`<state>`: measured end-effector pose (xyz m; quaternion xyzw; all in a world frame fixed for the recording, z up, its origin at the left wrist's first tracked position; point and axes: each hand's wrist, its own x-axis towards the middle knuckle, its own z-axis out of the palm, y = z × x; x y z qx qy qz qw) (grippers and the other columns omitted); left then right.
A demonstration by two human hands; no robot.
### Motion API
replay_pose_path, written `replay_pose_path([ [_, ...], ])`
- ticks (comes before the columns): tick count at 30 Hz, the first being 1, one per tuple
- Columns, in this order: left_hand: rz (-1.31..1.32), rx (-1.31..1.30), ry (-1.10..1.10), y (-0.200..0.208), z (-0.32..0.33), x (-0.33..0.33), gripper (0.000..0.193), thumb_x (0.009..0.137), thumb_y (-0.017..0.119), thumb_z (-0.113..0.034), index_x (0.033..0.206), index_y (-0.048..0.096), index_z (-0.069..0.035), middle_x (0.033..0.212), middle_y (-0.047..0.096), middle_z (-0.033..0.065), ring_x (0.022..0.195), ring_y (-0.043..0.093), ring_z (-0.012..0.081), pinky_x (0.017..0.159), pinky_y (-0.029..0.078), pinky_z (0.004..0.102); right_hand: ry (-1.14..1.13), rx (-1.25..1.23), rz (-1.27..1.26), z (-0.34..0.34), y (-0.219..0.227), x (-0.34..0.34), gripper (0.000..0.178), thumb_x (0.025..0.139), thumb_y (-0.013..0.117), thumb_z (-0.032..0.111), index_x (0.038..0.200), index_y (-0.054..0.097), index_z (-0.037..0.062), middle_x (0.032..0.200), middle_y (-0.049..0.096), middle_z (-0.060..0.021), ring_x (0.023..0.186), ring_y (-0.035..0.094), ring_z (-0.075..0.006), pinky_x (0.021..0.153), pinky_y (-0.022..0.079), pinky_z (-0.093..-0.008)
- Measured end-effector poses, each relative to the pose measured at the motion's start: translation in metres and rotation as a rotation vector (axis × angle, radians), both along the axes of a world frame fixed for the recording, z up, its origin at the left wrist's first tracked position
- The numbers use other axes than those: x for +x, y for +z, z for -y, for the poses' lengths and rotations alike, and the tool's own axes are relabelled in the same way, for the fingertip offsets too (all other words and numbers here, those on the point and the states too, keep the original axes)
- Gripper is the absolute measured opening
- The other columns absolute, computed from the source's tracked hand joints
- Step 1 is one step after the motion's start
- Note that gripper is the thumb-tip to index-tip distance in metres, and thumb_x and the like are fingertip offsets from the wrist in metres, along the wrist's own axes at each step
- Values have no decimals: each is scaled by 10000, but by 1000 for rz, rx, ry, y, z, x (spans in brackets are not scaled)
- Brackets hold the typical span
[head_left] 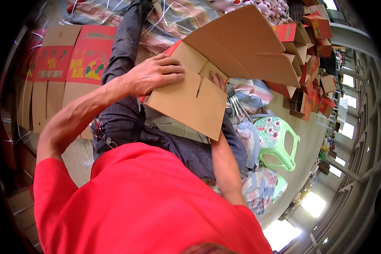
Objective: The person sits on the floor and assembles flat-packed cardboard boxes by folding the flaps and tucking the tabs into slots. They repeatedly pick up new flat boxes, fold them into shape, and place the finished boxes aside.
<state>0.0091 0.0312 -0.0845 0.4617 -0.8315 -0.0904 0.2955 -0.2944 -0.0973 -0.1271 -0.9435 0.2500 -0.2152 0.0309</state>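
Observation:
A cardboard box point(190, 103) lies partly opened over my lap, plain brown on the faces turned to me, with a slit in the near flap. A large raised flap point(237, 42) stands out from it to the upper right. My left hand point(161, 74) is closed over the near flap's upper left edge, fingers side by side; its thumb is hidden. From below, my right arm passes behind the near flap. The fingers of my right hand point(218, 81) show beyond that flap, stretched out against the box's inner side; the rest of the hand is covered.
Flattened red and brown cartons point(89, 63) are stacked at the left. A green plastic stool point(279, 142) with a flowered top stands to the right, beside striped sheeting point(258, 190). Metal prongs point(237, 103) lie near my right hand. Several opened boxes point(313, 84) are piled farther right.

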Motion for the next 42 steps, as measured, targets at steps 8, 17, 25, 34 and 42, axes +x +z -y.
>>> replay_pose_path([
  [8,-38,127,-2,-2,-39,-5,498,920,622,-216,1386,617,-41,1472,631,128,1410,542,337,1173,395,475,-149,24,222,21,-69,-22,334,944,725,316,1167,699,68,1498,632,-145,1460,493,-419,1180,364,-585],
  [17,-144,219,-23,-11,-46,-4,485,917,615,-163,1383,615,-31,1455,645,137,1409,542,342,1188,413,476,-155,245,282,-13,-39,-23,732,915,795,279,1539,503,31,1608,491,-204,1461,477,-414,1233,362,-521],
  [25,-252,248,-73,-8,-63,3,511,860,671,-161,1339,627,12,1440,647,183,1433,512,406,1204,416,498,18,233,119,-67,33,-54,241,887,741,114,1094,692,2,1256,733,-172,1174,688,-379,1058,519,-478],
  [34,-354,281,-157,-13,-66,6,578,764,724,-141,1313,634,17,1423,659,185,1427,518,420,1222,387,505,67,209,43,-104,40,-64,131,853,723,29,975,681,4,1185,761,-166,1075,731,-381,918,604,-462],
  [42,-130,368,-62,-19,-28,-10,504,691,765,-132,1189,688,-126,1243,685,74,1284,554,300,1075,380,424,-71,270,-25,-79,13,-79,130,847,690,45,976,674,41,1124,672,-137,1064,621,-342,942,483,-436],
])
